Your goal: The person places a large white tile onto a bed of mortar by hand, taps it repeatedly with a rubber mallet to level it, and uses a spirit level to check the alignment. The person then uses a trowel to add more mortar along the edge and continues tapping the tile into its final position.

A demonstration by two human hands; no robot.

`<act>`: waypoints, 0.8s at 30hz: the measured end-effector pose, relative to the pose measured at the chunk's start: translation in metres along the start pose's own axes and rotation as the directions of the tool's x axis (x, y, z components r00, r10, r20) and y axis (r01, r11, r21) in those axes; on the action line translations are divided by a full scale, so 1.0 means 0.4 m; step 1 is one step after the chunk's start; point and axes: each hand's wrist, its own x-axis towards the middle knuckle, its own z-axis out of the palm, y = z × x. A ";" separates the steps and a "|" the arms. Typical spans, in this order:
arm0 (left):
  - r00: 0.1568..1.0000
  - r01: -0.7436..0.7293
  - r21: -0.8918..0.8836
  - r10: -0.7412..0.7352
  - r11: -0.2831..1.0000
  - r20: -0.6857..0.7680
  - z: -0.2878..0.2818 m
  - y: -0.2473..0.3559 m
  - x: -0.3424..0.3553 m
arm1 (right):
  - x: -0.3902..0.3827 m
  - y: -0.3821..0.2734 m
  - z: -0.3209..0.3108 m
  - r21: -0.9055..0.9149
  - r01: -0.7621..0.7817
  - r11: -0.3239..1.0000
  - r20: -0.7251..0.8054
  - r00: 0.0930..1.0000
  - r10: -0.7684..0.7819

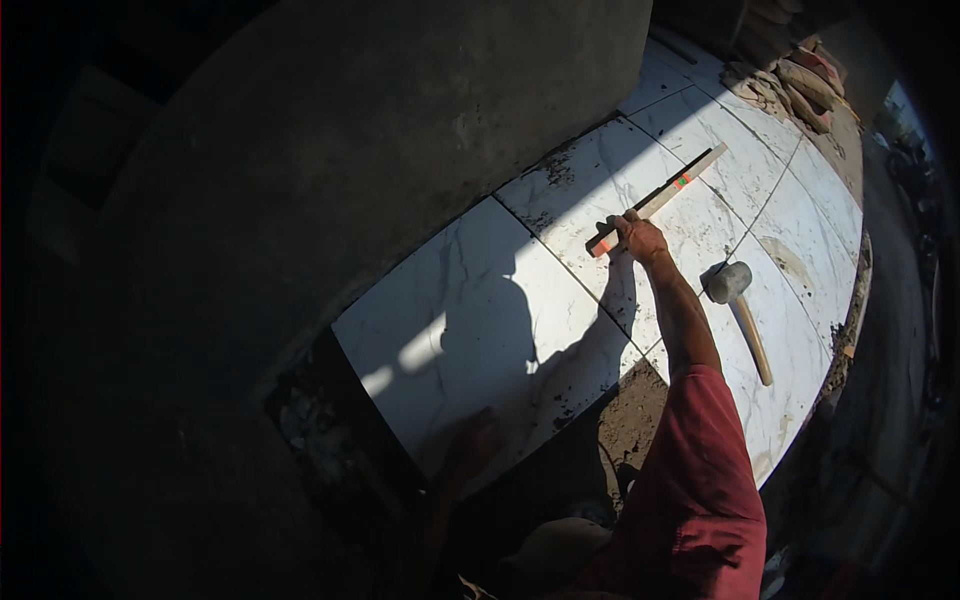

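My right hand (640,234) grips the lower end of a long spirit level (680,182), which has orange parts and lies diagonally over the white marble-look tiles (390,300). My left hand (473,440) is in shadow near the lower edge of the front-left tile; its fingers are too dark and blurred to make out. A rubber mallet (731,284) with a grey head and wooden handle lies on the tiles to the right of my right arm.
A grey plastered wall (440,90) borders the tiles at the upper left. Bare mortar or soil (630,410) shows below the front tile, beside my arm. A pile of sacks and rubble (805,85) stands at the back right. Shadow covers much of the left side.
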 end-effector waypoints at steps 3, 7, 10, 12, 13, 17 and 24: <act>0.984 0.169 -0.214 -0.175 0.962 -0.012 -0.053 0.000 -0.033 | -0.049 -0.165 -0.095 -0.178 0.314 0.932 0.015 0.948 -0.317; 0.952 0.290 -0.185 -0.302 0.939 -0.042 -0.155 0.079 0.004 | -0.155 -0.381 -0.169 -0.226 0.485 0.845 0.015 0.869 -0.495; 0.956 0.261 -0.166 -0.278 0.951 -0.091 -0.178 0.091 -0.039 | -0.233 -0.629 -0.120 -0.176 0.622 0.763 -0.009 0.774 -0.633; 0.958 0.250 -0.205 -0.273 0.946 -0.093 -0.163 0.096 -0.077 | -0.310 -0.778 -0.087 -0.105 0.703 0.703 -0.027 0.705 -0.709; 0.955 0.247 -0.264 -0.280 0.932 -0.094 -0.142 0.106 -0.083 | -0.311 -0.844 -0.034 -0.017 0.675 0.737 -0.030 0.737 -0.676; 0.859 0.406 -0.488 -0.505 0.773 -0.083 -0.160 0.153 -0.181 | -0.422 -1.126 0.082 0.030 0.735 0.677 0.114 0.671 -0.733; 0.839 0.440 -0.454 -0.535 0.775 -0.101 -0.149 0.092 -0.290 | -0.459 -1.333 0.168 0.168 0.786 0.594 -0.057 0.610 -0.791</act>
